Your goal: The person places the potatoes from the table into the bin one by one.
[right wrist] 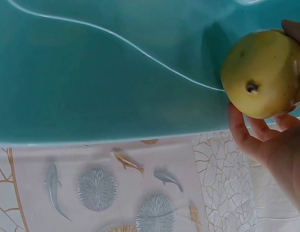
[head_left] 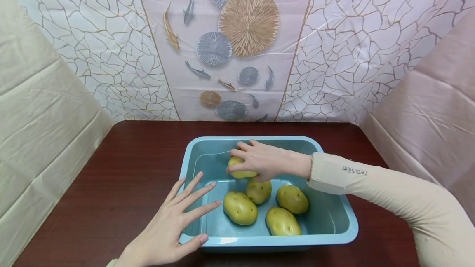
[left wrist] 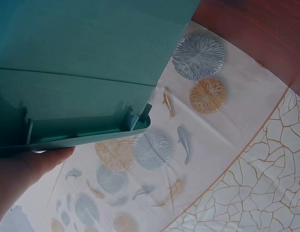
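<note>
A light-blue plastic basin (head_left: pixel 269 240) stands on the dark table with yellow-green potatoes in it. My right hand (head_left: pixel 261 159) reaches over its right side and grips one potato (head_left: pixel 240 169) near the back; in the right wrist view the fingers curl round that potato (right wrist: pixel 261 72). Below the hand lie a potato (head_left: pixel 258 190), another potato (head_left: pixel 240 208) to its left, and two more at right, one potato (head_left: pixel 292 199) behind the other potato (head_left: pixel 283 221). My left hand (head_left: pixel 172 221) rests at the basin's left front rim, fingers straight and spread; in the left wrist view its thumb lies against the rim.
The dark red-brown table (head_left: pixel 122 184) runs out to the left and behind the basin. A patterned cloth (head_left: pixel 237 73) with fish and round motifs hangs behind it. Plain pale cloths hang at the left (head_left: pixel 44 94) and right (head_left: pixel 426 94).
</note>
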Motion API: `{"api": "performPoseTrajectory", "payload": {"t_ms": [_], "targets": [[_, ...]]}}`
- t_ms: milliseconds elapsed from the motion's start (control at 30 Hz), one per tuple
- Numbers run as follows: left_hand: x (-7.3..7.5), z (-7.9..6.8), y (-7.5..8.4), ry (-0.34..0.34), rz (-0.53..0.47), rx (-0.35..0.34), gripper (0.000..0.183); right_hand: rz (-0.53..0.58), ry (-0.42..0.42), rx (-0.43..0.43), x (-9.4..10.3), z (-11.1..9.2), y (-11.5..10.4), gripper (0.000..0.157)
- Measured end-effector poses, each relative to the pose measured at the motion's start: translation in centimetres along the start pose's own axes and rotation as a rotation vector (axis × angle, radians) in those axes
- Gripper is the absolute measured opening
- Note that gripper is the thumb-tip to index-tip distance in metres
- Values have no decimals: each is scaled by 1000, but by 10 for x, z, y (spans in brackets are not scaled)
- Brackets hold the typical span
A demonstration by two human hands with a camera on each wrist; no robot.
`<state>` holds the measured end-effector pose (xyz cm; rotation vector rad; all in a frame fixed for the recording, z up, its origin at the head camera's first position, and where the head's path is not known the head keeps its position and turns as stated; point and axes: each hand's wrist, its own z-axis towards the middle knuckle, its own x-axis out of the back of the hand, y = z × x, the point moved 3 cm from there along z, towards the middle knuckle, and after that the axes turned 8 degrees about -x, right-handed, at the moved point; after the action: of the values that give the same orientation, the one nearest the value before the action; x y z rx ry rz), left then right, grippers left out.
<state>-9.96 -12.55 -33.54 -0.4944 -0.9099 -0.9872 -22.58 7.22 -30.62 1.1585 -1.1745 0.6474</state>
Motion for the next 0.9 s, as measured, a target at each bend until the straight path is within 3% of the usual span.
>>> {"api": "performPoseTrajectory", "payload": {"t_ms": [300,900], "targets": [[0,1,0,9,5,-13,46,-67,19,-21,4,-5,1,60],[0,0,0,26,4,-21,45,-79,38,-38,11,-20,3,56]]}}
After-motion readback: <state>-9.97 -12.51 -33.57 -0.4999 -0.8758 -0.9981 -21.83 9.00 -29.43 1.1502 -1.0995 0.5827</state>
